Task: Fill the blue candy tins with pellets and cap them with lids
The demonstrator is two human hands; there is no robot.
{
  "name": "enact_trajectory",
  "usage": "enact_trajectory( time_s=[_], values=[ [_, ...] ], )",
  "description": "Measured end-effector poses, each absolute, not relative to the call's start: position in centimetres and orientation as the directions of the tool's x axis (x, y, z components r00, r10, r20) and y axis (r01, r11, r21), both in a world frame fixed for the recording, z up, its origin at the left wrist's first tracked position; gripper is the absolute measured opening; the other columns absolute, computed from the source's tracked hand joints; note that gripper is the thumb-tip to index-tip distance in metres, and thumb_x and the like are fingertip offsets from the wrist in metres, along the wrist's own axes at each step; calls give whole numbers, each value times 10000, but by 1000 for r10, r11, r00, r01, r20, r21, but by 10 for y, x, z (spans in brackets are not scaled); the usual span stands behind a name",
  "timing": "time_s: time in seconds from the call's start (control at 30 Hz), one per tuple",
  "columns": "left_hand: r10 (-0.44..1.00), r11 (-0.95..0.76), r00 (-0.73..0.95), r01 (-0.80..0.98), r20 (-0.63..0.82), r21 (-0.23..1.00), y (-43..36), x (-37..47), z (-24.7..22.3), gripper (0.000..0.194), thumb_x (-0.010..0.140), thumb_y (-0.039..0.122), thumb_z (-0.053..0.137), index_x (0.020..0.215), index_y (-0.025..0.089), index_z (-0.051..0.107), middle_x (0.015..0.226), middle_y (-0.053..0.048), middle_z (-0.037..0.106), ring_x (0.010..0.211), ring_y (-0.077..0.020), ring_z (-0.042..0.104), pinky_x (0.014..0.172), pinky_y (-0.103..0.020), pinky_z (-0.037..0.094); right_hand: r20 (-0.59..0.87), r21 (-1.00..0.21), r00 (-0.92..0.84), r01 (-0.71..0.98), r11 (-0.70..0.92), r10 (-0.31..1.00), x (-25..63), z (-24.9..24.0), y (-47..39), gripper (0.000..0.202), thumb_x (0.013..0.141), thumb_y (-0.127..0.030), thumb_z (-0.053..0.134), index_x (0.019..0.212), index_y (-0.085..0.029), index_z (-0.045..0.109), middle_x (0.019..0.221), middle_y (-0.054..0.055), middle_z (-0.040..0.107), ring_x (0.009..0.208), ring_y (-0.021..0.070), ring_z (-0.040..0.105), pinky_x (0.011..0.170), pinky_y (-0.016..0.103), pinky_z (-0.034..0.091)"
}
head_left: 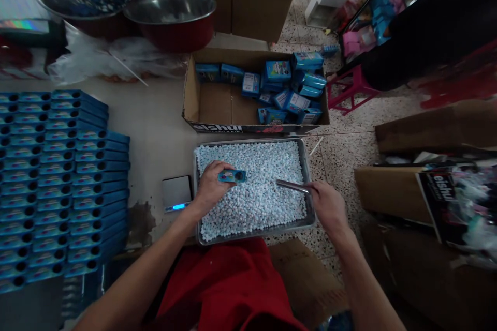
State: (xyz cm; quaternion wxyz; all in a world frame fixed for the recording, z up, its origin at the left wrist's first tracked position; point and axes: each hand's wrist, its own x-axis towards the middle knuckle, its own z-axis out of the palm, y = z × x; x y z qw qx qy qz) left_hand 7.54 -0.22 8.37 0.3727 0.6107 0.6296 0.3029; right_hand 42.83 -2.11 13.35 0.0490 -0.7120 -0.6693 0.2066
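Note:
My left hand (210,186) is closed around a small blue carton (232,176) with a dark round hole at its right end. It holds the carton over a metal tray (306,165) filled with small pale blue and white pellets (248,207). At the tray's right side, my right hand (328,204) grips the handle of a metal scoop (293,186), whose far end reaches over the pellets. Whether the scoop carries any pellets I cannot tell. A small digital scale (176,194) with a lit blue display sits just left of the tray.
Rows of stacked blue cartons (89,165) stand at the left. Behind the tray, an open cardboard box (217,103) holds several blue cartons. Two metal bowls (171,20) are at the back left. A person in dark clothing (427,26) is by a pink stool (353,88) at right.

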Motion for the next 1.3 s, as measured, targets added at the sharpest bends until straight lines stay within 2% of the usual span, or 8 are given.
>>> enact_trajectory(
  time_s=[0.07, 0.2, 0.33, 0.5, 0.6, 0.77, 0.97, 1.3],
  values=[
    [990, 124, -4, 479, -140, 869, -8, 72, 80, 348, 660, 102, 804, 970, 229, 709, 1031, -23, 682, 1023, -232, 632, 942, -381, 483, -252, -364, 145, 902, -232, 957, 456, 82, -37, 288, 889, -259, 493, 885, -192, 773, 890, 110, 740, 816, 251, 669, 741, 346, 478],
    [977, 203, -40, 488, -211, 849, -22, 64, 79, 378, 665, 103, 820, 998, 248, 715, 1030, -12, 704, 1007, -227, 648, 923, -377, 492, -311, -709, 80, 644, -288, 947, 418, -17, -42, 300, 832, -418, 561, 879, -208, 771, 941, 104, 776, 897, 284, 683, 836, 393, 510],
    [978, 209, -135, 601, -159, 772, -29, 52, 90, 402, 662, 110, 832, 1021, 248, 717, 1045, -26, 704, 1012, -242, 645, 920, -390, 496, -335, -808, 87, 486, -334, 938, 347, -49, -25, 345, 803, -463, 560, 870, -199, 771, 916, 101, 769, 889, 277, 675, 852, 398, 500],
    [990, 135, -82, 759, -112, 636, -24, 45, 97, 356, 646, 93, 816, 958, 232, 718, 974, -39, 699, 971, -268, 626, 875, -401, 498, -455, -854, -28, 296, -428, 890, 357, -8, -23, 365, 805, -479, 636, 962, -179, 773, 755, 32, 713, 705, 191, 620, 653, 290, 463],
    [997, 68, -28, 787, -75, 613, -19, 52, 96, 332, 657, 82, 794, 947, 223, 717, 950, -40, 700, 943, -261, 623, 869, -396, 494, -493, -861, -120, 206, -464, 862, 368, 36, -22, 337, 821, -443, 678, 1003, -177, 773, 743, 14, 696, 670, 156, 589, 628, 264, 433],
    [997, -57, 73, 761, 1, 646, -15, 71, 97, 279, 725, 90, 741, 970, 220, 711, 967, -43, 698, 948, -245, 610, 884, -379, 484, -391, -856, -199, 438, -275, 899, 360, 106, -2, 239, 879, -334, 610, 973, -210, 792, 899, 42, 755, 836, 197, 664, 759, 309, 486],
    [993, -98, 116, 730, 18, 676, -17, 84, 96, 327, 719, 63, 722, 1002, 226, 701, 1009, -49, 697, 989, -253, 593, 900, -379, 475, -237, -705, -272, 708, 27, 933, 350, 166, 13, 235, 904, -229, 557, 952, -226, 787, 962, 61, 775, 920, 220, 698, 852, 350, 500],
    [999, -32, 45, 696, 1, 717, -17, 95, 84, 297, 733, 79, 698, 989, 231, 702, 1021, -44, 694, 1007, -248, 596, 920, -378, 461, -191, -590, -263, 800, 103, 946, 342, 183, 7, 237, 910, -213, 551, 971, -230, 779, 951, 50, 770, 889, 223, 699, 824, 341, 506]
  ],
)
